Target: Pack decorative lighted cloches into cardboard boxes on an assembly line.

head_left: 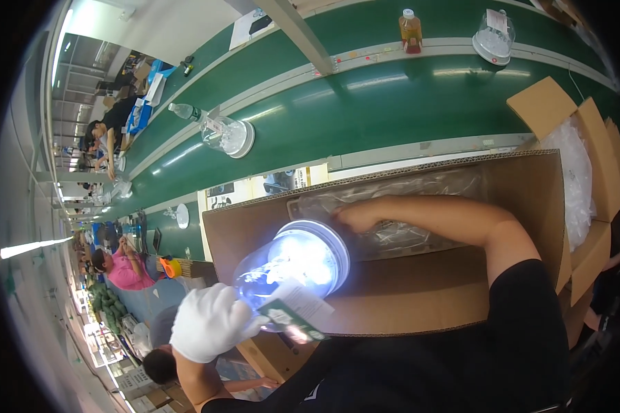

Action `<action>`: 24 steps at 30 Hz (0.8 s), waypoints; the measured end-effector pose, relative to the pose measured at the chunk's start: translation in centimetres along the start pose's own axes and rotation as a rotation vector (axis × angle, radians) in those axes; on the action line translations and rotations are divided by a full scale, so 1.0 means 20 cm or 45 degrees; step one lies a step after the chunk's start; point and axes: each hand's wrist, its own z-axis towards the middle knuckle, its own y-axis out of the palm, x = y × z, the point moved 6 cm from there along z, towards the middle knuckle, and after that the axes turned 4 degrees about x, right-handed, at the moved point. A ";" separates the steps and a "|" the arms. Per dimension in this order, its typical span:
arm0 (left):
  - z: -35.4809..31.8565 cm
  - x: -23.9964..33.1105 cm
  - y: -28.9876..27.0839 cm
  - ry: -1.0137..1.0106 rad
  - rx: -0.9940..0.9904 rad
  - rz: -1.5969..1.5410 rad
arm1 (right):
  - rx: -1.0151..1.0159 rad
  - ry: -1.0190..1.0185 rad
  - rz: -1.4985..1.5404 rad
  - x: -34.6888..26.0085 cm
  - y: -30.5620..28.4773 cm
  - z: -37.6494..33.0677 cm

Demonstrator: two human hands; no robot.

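My left hand (pixel 210 323), in a white glove, is closed around the narrower end of a clear dome lamp (pixel 300 258). The lamp is tilted over a large cardboard box (pixel 420 292), and its round base glows bright white. A printed card tag (pixel 302 308) hangs from the lamp. Just beyond the lamp's base, my bare right hand (pixel 358 216) reaches into the box with its fingers curled. It is by clear plastic wrapping (pixel 410 230) along the far inner side; its fingertips are partly hidden, so I cannot make out what they grip.
Past the box runs a green conveyor belt (pixel 406 110) carrying another dome lamp (pixel 229 136). Farther off stand a bottle of amber liquid (pixel 410 31) and a dome lamp (pixel 494 38). An open carton (pixel 603 165) with plastic bags stands right. Other people work on the left.
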 end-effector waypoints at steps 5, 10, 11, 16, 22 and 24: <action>-0.09 -0.11 -0.14 -0.156 0.193 -0.002 | -0.297 -0.121 -0.474 -0.07 0.14 0.05; -0.10 -0.07 -0.18 -0.221 0.223 -0.066 | -0.023 -0.335 -0.711 -0.30 0.06 0.13; -0.09 -0.07 -0.19 -0.215 0.230 -0.055 | 0.227 -0.422 -0.575 -0.31 0.04 0.16; 0.05 -0.14 -0.10 -0.192 0.203 -0.118 | 0.028 -0.385 1.491 -0.21 0.12 0.21; 0.21 -0.10 0.01 -0.115 0.206 -0.074 | -0.121 -0.680 -1.195 -0.04 0.02 -0.27; 0.26 -0.08 0.07 -0.081 0.124 -0.082 | -0.141 -0.696 -1.170 -0.04 -0.02 -0.38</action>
